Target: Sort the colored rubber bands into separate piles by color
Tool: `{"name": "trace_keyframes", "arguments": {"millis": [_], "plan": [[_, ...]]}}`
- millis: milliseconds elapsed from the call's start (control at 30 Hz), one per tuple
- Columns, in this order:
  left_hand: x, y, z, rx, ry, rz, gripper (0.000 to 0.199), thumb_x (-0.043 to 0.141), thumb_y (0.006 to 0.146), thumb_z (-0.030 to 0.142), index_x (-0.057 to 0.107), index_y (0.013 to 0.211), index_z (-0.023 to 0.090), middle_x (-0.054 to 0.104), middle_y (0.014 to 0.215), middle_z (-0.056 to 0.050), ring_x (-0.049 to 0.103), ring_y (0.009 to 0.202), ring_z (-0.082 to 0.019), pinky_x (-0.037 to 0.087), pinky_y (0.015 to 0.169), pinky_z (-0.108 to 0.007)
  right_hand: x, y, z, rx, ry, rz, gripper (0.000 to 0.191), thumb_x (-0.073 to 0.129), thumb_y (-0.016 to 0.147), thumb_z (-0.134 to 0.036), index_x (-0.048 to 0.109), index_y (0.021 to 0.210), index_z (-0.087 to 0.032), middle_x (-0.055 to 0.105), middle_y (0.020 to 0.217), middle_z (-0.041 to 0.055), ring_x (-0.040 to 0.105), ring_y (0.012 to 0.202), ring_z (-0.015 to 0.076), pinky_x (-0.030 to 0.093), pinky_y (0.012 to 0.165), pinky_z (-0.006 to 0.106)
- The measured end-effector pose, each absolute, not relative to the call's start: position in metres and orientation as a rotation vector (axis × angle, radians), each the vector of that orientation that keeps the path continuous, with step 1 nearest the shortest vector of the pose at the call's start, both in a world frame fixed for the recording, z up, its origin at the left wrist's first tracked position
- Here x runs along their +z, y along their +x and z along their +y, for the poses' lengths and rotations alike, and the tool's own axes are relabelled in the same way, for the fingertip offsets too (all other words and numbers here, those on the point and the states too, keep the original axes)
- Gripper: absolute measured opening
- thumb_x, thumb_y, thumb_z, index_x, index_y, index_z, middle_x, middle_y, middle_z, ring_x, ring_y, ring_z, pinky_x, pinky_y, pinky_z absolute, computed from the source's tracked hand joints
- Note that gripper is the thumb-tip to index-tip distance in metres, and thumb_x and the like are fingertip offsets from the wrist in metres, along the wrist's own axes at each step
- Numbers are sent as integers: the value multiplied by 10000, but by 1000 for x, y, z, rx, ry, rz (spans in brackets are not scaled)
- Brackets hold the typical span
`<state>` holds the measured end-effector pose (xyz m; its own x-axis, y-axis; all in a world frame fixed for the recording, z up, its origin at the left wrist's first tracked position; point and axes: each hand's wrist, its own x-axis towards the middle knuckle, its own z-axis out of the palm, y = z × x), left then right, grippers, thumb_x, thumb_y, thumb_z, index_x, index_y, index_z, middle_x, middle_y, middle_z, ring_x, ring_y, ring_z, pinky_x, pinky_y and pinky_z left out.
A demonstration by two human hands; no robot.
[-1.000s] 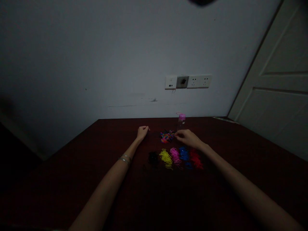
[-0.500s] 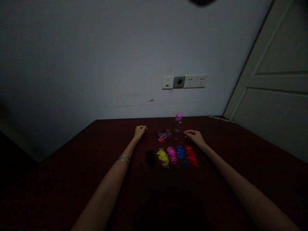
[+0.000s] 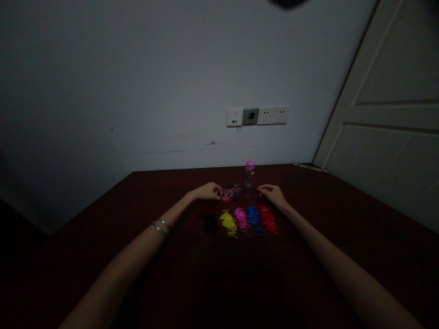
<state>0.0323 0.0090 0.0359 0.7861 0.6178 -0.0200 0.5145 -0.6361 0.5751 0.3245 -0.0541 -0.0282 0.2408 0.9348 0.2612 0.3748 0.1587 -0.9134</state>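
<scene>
My left hand (image 3: 209,191) is at the left edge of a mixed pile of coloured rubber bands (image 3: 232,192), its fingers curled in a pinch against the pile. Whatever lies between those fingertips is too small and dark to make out. My right hand (image 3: 273,194) rests on the table to the right of the pile, thumb and fingers drawn together; anything in them is hidden. Nearer to me lie sorted heaps in a row: black bands (image 3: 211,223), yellow bands (image 3: 228,224), pink bands (image 3: 242,220), blue bands (image 3: 253,215) and red bands (image 3: 269,221).
A clear bottle with a pink lid (image 3: 250,173) stands upright behind the heaps, between the mixed pile and my right hand. The dark red table (image 3: 219,283) meets a pale wall with sockets (image 3: 273,115). A white door (image 3: 387,119) is at the right.
My left hand has moved right to the mixed pile and its fingers now touch the pile's edge. My right hand stays in about the same place. The view has shifted slightly.
</scene>
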Motion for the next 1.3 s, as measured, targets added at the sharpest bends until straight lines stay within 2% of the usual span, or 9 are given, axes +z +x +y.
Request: {"name": "trace_keyframes", "arguments": {"millis": [233,667,1300], "plan": [[24,38,0,272,2564,908,169,597,632,241,646,771,159,568,624,10,463,541,-91,302,515,-189,-28,324,-55,629,-1421,-1364,319,589,629,-415,639,728,-116,588,526,19,466,447,97,337,430,206],[18,42,-4,361,2598,904,114,573,647,198,647,732,177,595,665,9,497,583,-100,309,521,-176,-30,325,-53,639,-1417,-1361,292,587,630,-388,643,724,-118,587,514,10,470,447,99,336,435,205],[38,52,-27,332,2522,829,131,532,611,111,633,690,138,512,566,31,435,521,-72,287,499,-177,-27,323,-56,599,-1451,-1379,303,578,630,-402,649,732,-126,598,520,14,480,445,104,346,440,211]]}}
